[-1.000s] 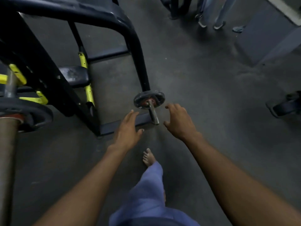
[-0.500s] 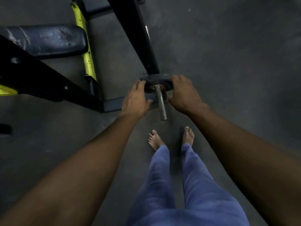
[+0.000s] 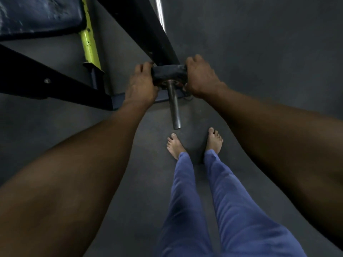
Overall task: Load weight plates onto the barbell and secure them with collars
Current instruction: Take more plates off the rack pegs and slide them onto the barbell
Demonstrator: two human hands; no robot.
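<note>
A small dark weight plate sits on a steel storage peg that sticks out from the base of the black rack toward me. My left hand grips the plate's left edge. My right hand grips its right edge, fingers curled over the rim. Both hands hide most of the plate's sides. The peg's free end points at my bare feet. No barbell or collar is in view.
The black rack frame slants down to the plate, with a second black beam at left. A yellow strut and a dark blue bench pad lie at the upper left. My bare feet stand on grey floor just below the peg.
Both hands went from reaching toward the plate to closing on its two edges. My head has tipped down and closer, so the rack and plate fill more of the view.
</note>
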